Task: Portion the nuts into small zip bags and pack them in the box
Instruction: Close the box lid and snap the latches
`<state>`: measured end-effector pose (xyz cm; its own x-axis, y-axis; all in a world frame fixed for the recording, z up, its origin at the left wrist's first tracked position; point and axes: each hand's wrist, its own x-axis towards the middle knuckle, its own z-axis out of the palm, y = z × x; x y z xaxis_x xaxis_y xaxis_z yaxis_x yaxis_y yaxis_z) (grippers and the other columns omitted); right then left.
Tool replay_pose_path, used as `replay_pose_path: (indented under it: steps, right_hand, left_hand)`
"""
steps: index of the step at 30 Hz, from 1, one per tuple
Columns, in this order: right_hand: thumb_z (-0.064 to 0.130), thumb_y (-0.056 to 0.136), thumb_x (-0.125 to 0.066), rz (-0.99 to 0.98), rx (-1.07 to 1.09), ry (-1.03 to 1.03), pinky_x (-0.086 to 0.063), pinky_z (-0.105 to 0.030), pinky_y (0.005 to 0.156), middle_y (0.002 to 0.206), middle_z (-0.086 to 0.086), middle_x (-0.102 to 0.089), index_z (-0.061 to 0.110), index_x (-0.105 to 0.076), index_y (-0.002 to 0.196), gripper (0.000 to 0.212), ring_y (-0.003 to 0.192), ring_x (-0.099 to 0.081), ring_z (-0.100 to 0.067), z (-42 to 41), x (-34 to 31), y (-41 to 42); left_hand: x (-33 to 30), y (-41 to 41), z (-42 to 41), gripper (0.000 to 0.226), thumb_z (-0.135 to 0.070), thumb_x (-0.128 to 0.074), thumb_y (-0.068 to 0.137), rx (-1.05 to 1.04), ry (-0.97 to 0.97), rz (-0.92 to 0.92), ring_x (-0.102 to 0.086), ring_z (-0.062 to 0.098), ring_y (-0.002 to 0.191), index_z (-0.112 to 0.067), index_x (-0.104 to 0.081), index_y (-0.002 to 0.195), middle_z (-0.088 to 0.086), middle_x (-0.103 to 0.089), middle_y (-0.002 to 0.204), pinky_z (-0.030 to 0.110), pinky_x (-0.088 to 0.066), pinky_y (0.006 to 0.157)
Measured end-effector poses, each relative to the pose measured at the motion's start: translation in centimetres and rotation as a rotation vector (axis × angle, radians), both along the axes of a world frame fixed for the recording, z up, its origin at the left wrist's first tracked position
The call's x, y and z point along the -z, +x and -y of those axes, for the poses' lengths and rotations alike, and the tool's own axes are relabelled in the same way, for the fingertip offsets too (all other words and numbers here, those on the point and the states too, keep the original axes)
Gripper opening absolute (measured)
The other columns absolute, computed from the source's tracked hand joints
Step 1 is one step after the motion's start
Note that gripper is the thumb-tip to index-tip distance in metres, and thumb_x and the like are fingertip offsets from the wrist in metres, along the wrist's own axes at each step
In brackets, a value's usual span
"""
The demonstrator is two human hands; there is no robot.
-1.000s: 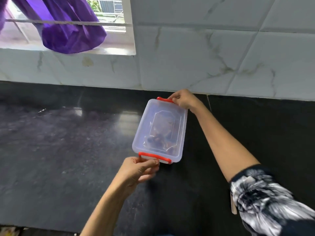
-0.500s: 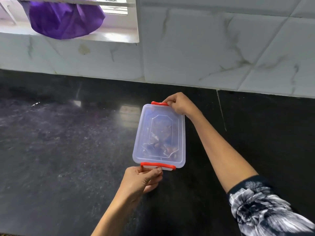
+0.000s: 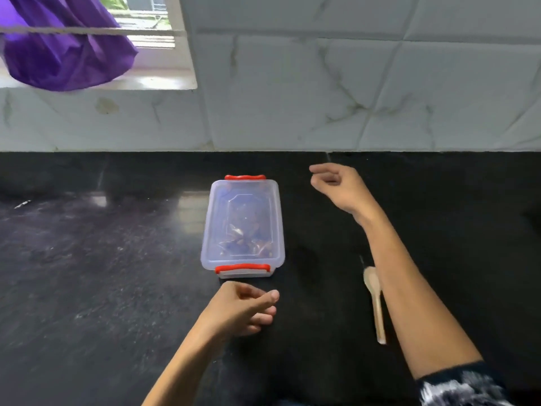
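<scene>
1. Countertop (image 3: 87,288): polished black stone with fine pale speckling, reflecting daylight near its rear edge.
2. Wall (image 3: 322,98): large white tiles with grey-brown marble veining, meeting the countertop along a straight joint.
3. Window (image 3: 146,22): set in the wall at upper left, white frame and sill, bright daylight entering.
4. Purple cloth (image 3: 58,54): draped over a horizontal bar in front of the window.
</scene>
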<state>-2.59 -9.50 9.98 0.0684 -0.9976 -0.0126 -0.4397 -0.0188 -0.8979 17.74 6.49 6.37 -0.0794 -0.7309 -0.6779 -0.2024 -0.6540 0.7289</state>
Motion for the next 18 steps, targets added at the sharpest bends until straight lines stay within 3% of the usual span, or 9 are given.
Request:
replay_pose_path:
  steps: [5,9,13,18]
  right_hand:
    - [0.012,0.087,-0.067,0.035,0.304,0.166,-0.053,-0.027,0.077,0.096,0.001,-0.066,0.014,-0.064,0.116,0.03,0.094,-0.063,-0.013,-6.9,3.6,-8.5]
    - [0.006,0.085,-0.068,0.077,0.501,0.361,-0.053,-0.025,0.066,0.087,-0.001,-0.064,0.005,-0.063,0.115,0.03,0.078,-0.062,-0.012,-12.2,6.6,-12.0]
    - [0.011,0.084,-0.07,0.107,0.56,0.516,-0.052,-0.021,0.059,0.083,-0.004,-0.065,0.008,-0.063,0.106,0.023,0.07,-0.061,-0.01,-15.5,8.6,-12.5]
    - [0.016,0.083,-0.073,0.088,0.541,0.554,-0.056,-0.023,0.062,0.084,-0.006,-0.068,0.008,-0.065,0.103,0.024,0.068,-0.063,-0.011,-16.5,10.4,-11.4]
  left_hand:
    - [1.8,-7.0,0.6,0.024,-0.029,-0.07,0.085,0.113,-0.079,-0.1,-0.063,0.007,0.061,-0.007,-0.068,0.094,0.002,-0.071,0.076,0.019,-0.05,0.056]
    - [4.6,-12.7,1.1,0.02,-0.022,-0.07,0.085,0.093,-0.112,-0.076,-0.066,0.01,0.064,-0.006,-0.067,0.098,0.006,-0.071,0.081,0.02,-0.052,0.055]
    - [7.1,-16.7,1.4,0.017,-0.019,-0.073,0.083,0.048,-0.113,-0.021,-0.067,0.013,0.064,-0.007,-0.068,0.094,0.01,-0.071,0.082,0.025,-0.057,0.059]
    - [8.2,-18.4,1.4,0.012,-0.019,-0.078,0.077,0.005,-0.134,0.075,-0.069,0.015,0.062,-0.01,-0.07,0.081,0.009,-0.071,0.073,0.03,-0.06,0.061]
